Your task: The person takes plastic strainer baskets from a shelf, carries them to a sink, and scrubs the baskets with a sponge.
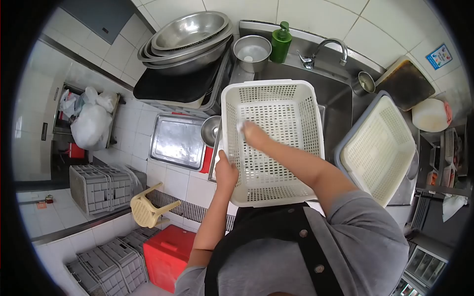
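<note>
A white perforated plastic basket is tilted over the front of the steel sink, its open side facing me. My left hand is closed on the basket's left rim, near the lower corner. Inside the basket, my right hand is closed and pressed near the left wall. A small whitish item shows at its fingertips, too blurred to name. To the right, a second white basket leans in a grey-rimmed tub.
Steel basins are stacked at the back left, beside a steel pot and a green pump bottle. The faucet arches over the sink. A metal tray, a stool and a red box are lower left.
</note>
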The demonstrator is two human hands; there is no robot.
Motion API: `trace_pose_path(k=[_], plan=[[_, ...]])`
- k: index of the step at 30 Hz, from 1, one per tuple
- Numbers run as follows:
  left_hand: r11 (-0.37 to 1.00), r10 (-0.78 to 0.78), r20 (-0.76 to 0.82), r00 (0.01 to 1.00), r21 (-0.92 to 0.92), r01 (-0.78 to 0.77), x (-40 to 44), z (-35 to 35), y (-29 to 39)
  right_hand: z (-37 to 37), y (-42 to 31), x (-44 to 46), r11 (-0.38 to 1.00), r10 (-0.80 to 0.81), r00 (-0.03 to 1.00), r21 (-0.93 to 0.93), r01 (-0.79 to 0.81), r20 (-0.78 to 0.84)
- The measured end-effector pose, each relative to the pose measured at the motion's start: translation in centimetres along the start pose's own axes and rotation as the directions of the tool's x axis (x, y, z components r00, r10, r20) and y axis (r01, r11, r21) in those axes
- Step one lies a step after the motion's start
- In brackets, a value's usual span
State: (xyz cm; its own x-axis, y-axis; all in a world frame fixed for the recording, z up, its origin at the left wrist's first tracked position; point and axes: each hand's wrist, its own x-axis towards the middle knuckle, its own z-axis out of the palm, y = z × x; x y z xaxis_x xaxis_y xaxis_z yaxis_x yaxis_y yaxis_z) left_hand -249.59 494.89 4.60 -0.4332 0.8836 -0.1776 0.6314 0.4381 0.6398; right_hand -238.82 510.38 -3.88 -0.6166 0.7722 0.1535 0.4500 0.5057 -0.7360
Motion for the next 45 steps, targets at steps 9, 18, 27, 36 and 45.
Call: trace_pose_path(k=[9,18,27,36,45], plan=[[1.0,0.016,0.009,1.0,0.005,-0.016,0.0,0.4,-0.5,-1.5,3.5,5.5,0.967,-0.017,0.999,-0.254,0.004,-0.051],[0.992,0.075,-0.07,0.995,-0.099,-0.082,-0.4,0.1,-1.1,-10.2,9.6,-0.5,0.715,0.467,0.875,-0.526,-0.46,-0.129],[0.985,0.158,-0.072,0.985,-0.063,-0.163,-0.1,0.7,-2.1,-7.8,3.6,-9.7,0.758,0.409,0.878,-0.628,-0.176,0.248],[0.994,0.07,0.009,0.998,-0.08,-0.069,-0.1,0.5,-1.0,-0.8,5.7,-4.9,0.959,-0.115,0.993,-0.26,0.112,0.004],[0.967,0.199,-0.014,0.98,-0.158,-0.199,0.2,0.4,-2.4,-6.9,6.0,-4.5,0.967,0.168,0.976,-0.169,-0.19,-0.136]])
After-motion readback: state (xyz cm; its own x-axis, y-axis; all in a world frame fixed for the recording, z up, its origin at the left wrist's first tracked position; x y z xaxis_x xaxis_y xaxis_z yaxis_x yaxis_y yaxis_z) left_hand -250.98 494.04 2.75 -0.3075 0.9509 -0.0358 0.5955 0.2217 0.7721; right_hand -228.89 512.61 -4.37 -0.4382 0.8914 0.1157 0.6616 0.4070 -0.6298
